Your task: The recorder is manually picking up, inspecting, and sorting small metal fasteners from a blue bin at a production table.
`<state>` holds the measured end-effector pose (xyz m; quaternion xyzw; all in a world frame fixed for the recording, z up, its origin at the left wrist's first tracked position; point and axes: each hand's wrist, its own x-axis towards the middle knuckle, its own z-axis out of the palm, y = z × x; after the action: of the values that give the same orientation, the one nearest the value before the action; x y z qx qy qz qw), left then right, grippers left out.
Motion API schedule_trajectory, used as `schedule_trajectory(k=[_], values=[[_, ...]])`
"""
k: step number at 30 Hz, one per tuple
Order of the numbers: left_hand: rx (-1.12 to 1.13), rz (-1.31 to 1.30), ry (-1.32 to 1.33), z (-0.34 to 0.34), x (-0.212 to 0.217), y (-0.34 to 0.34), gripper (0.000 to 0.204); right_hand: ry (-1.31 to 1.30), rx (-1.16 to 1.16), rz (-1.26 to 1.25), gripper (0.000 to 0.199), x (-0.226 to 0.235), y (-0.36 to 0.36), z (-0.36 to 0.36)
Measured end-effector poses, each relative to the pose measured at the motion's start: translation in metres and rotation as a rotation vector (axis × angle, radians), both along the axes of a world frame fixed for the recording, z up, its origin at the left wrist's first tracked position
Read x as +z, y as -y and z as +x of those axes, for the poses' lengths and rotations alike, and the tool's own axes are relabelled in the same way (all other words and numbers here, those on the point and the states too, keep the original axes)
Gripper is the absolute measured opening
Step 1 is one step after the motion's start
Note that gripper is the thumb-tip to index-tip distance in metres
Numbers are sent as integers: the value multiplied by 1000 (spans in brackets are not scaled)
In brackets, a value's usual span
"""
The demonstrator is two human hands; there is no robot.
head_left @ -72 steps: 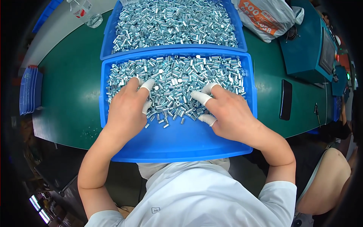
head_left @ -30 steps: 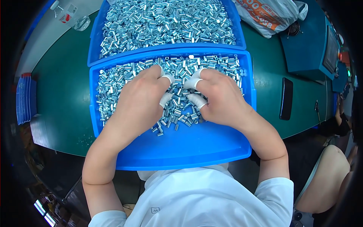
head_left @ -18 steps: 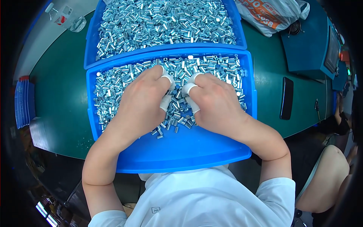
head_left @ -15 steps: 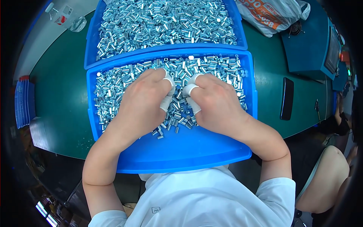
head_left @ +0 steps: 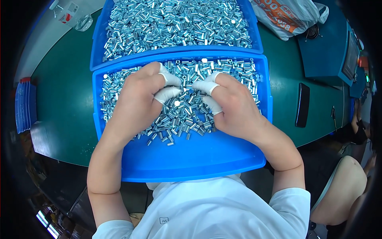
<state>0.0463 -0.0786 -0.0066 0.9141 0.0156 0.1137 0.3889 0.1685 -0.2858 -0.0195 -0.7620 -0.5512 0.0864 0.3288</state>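
Small shiny silver metal sleeves lie heaped in the near blue tray, several showing hollow ends. Over the left part of this heap is my left hand, white finger cots on its thumb and fingers. Its thumb and fingertips come close together in a pinch among the sleeves; whatever is between them is too small to make out. My right hand, also in white finger cots, faces it from the right. A gap shows between its thumb and forefinger, and the fingertips touch or hover just above the sleeves.
Another blue tray full of similar sleeves adjoins at the back. On the green table are a black phone, a plastic bag, a teal machine and a clear bottle. Another person's arm is at lower right.
My hands have moved apart, the left one to the left, the right one slightly right. Their fingertips now point inward, and more sleeves show between them, spread toward the tray's front.
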Motion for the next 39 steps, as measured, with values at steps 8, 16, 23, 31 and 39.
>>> schedule_trajectory(k=[8,16,23,31,39], values=[[-170,414,10,2,-5,-2,10,-37,33,53,28,-8,-3,3],[-253,427,-83,2,5,-3,24,22,42,15,27,-3,-10,-1],[-225,441,-89,-1,5,2,20,-32,15,-35,23,-2,-16,-4],[-191,504,-54,-2,2,6,23,-44,131,-122,23,5,-4,-3],[-174,527,-61,-2,-2,5,29,-92,71,-16,20,14,2,3]])
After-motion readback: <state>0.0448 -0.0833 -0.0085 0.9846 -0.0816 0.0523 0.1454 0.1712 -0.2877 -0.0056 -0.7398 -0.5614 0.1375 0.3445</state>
